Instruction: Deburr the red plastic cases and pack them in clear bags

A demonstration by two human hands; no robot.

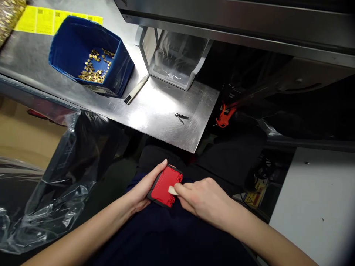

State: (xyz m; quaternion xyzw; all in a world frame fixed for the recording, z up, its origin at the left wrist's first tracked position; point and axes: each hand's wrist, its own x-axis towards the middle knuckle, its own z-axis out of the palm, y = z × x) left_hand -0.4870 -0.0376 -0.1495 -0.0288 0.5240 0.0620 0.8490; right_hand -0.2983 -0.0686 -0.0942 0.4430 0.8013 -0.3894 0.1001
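Observation:
A red and black plastic part [163, 184] lies in my left hand [146, 187], the thumb along its upper edge and the fingers behind it. My right hand [201, 197] pinches a small off-white piece [173, 190], whose tip rests over the red face. What this piece is I cannot make out, since the fingers cover most of it. Both hands are above my lap, in front of the metal table [166, 99].
On the table stand a blue bin [83, 44] with small brass pieces and a clear-fronted grey bin [177, 51]. A pale pen-like tool [137, 89] and small dark metal pieces [181, 116] lie nearby. Plastic-lined boxes [55, 184] are at left, an orange-handled tool [225, 115] at right.

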